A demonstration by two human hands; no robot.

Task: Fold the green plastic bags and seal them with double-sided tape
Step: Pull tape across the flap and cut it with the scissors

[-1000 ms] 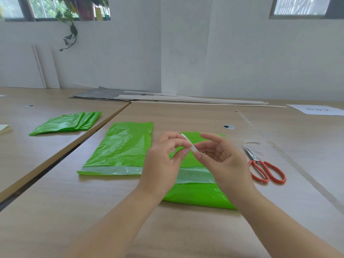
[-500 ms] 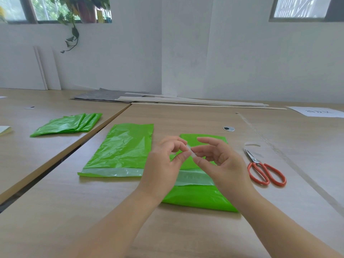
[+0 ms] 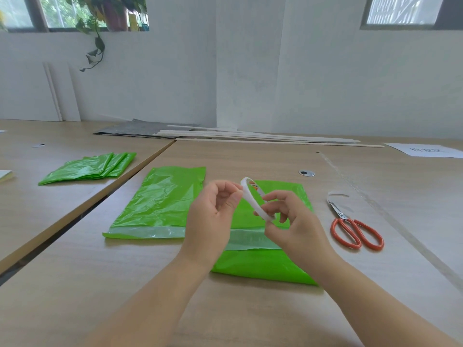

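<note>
— Now, first item: where does the tape roll (image 3: 251, 197) sit?
— It is held up above the table (image 3: 225, 156), between both hands and over the nearer green bag (image 3: 263, 267). It is a white ring, tilted and seen almost edge-on.
— Finger state?
— On the left hand (image 3: 213, 219), thumb and forefinger pinch the ring's upper rim and the other fingers are curled in. The right hand (image 3: 293, 231) has its fingers curled round the lower part of the ring.
— Any print on it?
— There are orange and green marks inside the core, too small to read.
— Bags?
— The nearer green bag lies flat under the hands, with a pale translucent band across it. A second green bag (image 3: 160, 204) lies flat just to its left, with the same pale band along its near edge. The left hand hides whether the two touch. A stack of folded green bags (image 3: 87, 169) lies well apart on the adjoining table at left.
— Other items?
— Orange-handled scissors (image 3: 355, 231) lie right of the nearer bag, tips pointing away from the person. A curled white strip (image 3: 338, 194) lies just beyond the tips. A white sheet (image 3: 423, 150) at far right carries dark characters, too blurred to read. Long pale slats (image 3: 250, 136) lie by the wall.
</note>
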